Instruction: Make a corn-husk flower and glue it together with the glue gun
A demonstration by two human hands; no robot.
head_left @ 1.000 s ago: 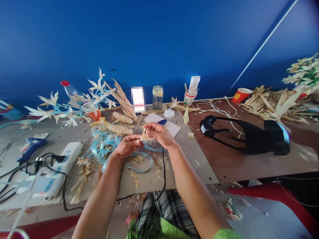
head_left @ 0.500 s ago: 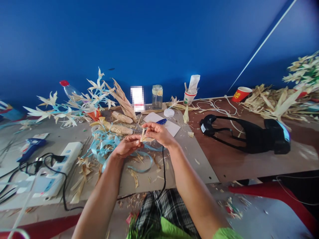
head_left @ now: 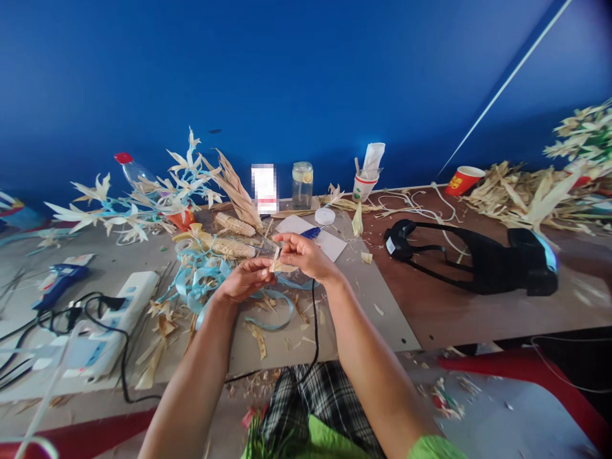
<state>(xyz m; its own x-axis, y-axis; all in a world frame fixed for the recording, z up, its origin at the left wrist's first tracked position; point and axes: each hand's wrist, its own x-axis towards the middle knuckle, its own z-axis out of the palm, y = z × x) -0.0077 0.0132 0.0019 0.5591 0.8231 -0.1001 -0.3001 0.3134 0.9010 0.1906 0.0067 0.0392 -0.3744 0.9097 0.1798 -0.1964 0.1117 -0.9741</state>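
Between my two hands, above the middle of the table, is a small pale corn husk flower [head_left: 282, 267] with pointed petals. My left hand [head_left: 246, 278] pinches its base from the left. On the other side, my right hand [head_left: 307, 256] has its fingers closed on the petals. Light blue ribbon [head_left: 201, 280] lies in loose curls left of my left hand, and a loop of it runs beneath both hands. Stripped corn cobs [head_left: 233, 248] rest just beyond my left hand. Loose husk scraps [head_left: 259, 339] are scattered on the table below.
Husk flowers on blue stems [head_left: 134, 204] stand at the back left. A blue glue gun [head_left: 62, 284] and a white power strip [head_left: 127, 312] with black cords lie left. Behind are a glass jar [head_left: 302, 185] and paper cup [head_left: 365, 187]. A black headset [head_left: 478, 258] lies right.
Almost nothing differs. Both hands stay on the corn husk flower, with only a very slight shift of the fingers and the view.
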